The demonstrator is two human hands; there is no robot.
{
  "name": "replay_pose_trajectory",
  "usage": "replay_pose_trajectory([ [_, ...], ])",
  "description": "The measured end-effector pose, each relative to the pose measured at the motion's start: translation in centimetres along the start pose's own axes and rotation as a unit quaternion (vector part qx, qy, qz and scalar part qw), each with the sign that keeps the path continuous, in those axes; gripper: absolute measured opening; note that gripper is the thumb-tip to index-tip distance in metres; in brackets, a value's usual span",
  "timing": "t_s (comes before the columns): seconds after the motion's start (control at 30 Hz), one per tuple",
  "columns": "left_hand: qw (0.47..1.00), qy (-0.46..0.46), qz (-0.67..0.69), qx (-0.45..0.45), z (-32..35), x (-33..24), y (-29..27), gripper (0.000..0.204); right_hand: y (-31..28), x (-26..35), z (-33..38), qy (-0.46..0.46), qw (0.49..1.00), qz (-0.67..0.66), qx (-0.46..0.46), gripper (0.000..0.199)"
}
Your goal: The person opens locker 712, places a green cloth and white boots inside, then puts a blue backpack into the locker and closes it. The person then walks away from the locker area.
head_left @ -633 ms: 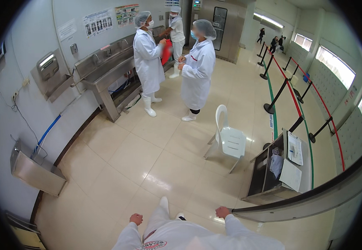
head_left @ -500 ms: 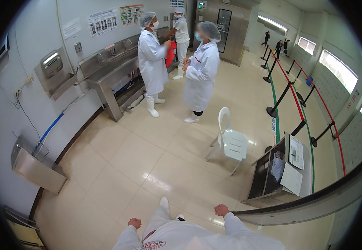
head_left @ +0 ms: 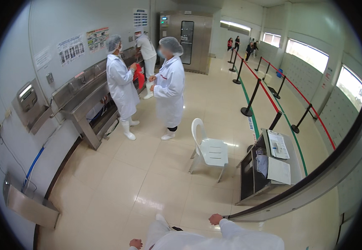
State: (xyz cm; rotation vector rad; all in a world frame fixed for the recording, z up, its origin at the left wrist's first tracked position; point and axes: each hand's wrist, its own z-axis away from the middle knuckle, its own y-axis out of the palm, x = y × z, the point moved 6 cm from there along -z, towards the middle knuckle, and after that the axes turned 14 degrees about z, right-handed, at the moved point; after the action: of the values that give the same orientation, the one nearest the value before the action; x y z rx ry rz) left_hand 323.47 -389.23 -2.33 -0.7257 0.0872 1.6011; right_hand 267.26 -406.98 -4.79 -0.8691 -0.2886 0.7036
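Note:
My left hand (head_left: pixel 136 243) hangs low at the bottom edge, fingers curled, holding nothing I can see. My right hand (head_left: pixel 215 218) is a loose fist beside the end of a dark metal rail (head_left: pixel 297 189), close to it; contact is unclear. Both arms wear white sleeves. My white boot (head_left: pixel 161 221) shows between the hands on the pale tiled floor.
A white plastic chair (head_left: pixel 209 150) stands ahead, with a steel desk (head_left: pixel 268 166) holding papers to its right. Three people in white coats (head_left: pixel 169 89) stand by a steel wash trough (head_left: pixel 83 104) on the left wall. Red belt barriers (head_left: pixel 268 89) run along the right.
The view has moved forward and swung slightly, so the chair and desk sit nearer. My left hand dropped lower toward the bottom edge; my right hand stays near the rail end.

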Motion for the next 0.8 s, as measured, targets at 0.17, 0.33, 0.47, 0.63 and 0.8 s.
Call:
replay_pose_trajectory([
  [0.17,0.999,0.043,0.005,0.032,-0.7,-3.5,2.8,0.026,1.8,-2.0,2.7,0.055,0.998,-0.038,-0.005,0.02],
  [0.33,0.996,0.021,-0.044,0.078,-4.1,-4.6,4.0,0.026,2.7,-2.2,4.9,0.114,0.97,-0.216,-0.021,0.015],
  [0.47,0.993,0.046,-0.075,0.081,-4.4,-6.6,4.1,0.027,3.3,-0.6,6.8,0.123,0.977,-0.171,0.006,0.015],
  [0.63,0.985,0.14,-0.051,0.09,-2.7,-13.1,6.1,0.032,9.7,1.4,8.4,0.118,0.964,-0.193,0.142,0.016],
  [0.8,0.981,0.083,-0.129,0.116,-2.8,-13.7,7.4,0.029,13.4,2.6,8.0,0.166,0.924,-0.345,0.002,0.021],
])
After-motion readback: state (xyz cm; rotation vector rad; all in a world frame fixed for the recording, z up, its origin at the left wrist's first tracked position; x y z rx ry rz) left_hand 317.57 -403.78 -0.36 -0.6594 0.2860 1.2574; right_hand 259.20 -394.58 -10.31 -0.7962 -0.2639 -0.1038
